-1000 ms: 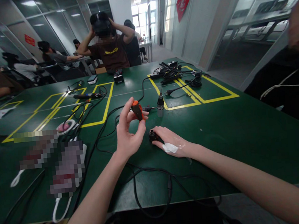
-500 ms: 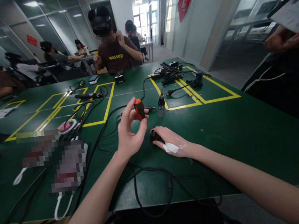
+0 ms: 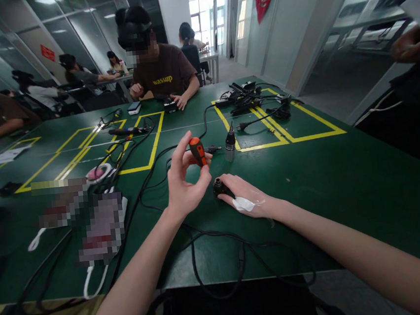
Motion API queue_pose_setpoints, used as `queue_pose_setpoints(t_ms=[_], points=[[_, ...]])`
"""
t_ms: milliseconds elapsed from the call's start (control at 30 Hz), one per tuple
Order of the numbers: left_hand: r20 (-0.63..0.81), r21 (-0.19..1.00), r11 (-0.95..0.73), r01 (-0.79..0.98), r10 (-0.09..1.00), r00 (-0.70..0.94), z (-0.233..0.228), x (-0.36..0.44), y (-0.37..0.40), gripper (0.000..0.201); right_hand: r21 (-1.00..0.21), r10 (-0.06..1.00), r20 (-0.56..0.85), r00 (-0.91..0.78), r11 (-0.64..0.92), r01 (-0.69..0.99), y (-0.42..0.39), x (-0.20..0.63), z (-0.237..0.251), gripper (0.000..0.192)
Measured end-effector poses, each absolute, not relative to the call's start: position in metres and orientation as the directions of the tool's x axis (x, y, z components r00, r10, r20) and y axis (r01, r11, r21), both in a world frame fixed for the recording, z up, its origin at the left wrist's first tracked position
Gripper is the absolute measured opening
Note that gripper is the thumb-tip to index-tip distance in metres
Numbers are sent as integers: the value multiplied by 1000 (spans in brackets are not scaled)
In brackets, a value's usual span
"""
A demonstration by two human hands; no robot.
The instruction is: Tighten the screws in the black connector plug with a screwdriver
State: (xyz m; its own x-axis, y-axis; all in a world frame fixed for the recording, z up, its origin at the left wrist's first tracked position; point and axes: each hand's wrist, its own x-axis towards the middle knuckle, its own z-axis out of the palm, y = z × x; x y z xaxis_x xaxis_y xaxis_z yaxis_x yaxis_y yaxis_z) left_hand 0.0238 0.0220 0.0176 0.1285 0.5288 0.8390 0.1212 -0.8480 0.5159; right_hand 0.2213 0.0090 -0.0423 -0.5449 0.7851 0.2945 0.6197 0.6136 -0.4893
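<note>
My left hand (image 3: 183, 187) is raised above the green table (image 3: 346, 184) and pinches the orange-and-black handle of a small screwdriver (image 3: 197, 151) between thumb and fingertips. The tool points down toward a small black round connector (image 3: 219, 187). My right hand (image 3: 245, 197) rests on the table and holds that connector upright with its fingertips. A white plaster is stuck to the back of the right hand. A silver plug part (image 3: 230, 148) stands upright just beyond the screwdriver.
Black cables (image 3: 219, 255) loop across the table's near edge. Yellow tape boxes (image 3: 262, 122) mark the surface, with a pile of cables and adapters (image 3: 243, 97) at the far right. A person in a brown shirt (image 3: 167, 75) sits opposite; another person's hand (image 3: 412, 44) is at the right.
The person opposite has lowered both arms from the head to the table. My hands keep the same grip on the screwdriver and connector; the view has shifted slightly.
</note>
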Motion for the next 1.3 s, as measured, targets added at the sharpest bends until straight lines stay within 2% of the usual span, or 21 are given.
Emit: queue_pose_setpoints(t_ms=[100,333,500,667,967,1133,1300], points=[[835,523,-847,89,531,144,17,23,21,65,-487,785,287,-549,613,622,9,221,-42,28],[854,497,-843,204,517,55,14,23,28,66,-482,791,272,-549,605,633,10,220,-42,26],[826,543,-829,130,556,95,15,24,25,77,-483,787,290,-545,612,626,10,221,-44,26],[807,566,-819,94,574,143,18,24,21,61,-480,782,302,-545,618,622,9,222,-45,28],[854,497,-844,202,516,57,14,24,28,66,-475,781,301,-547,621,624,9,222,-44,27],[835,526,-836,154,543,95,14,24,26,71,-480,782,303,-545,619,622,9,222,-45,27],[823,538,-832,134,553,130,15,24,23,67,-485,782,296,-549,618,619,10,222,-44,27]])
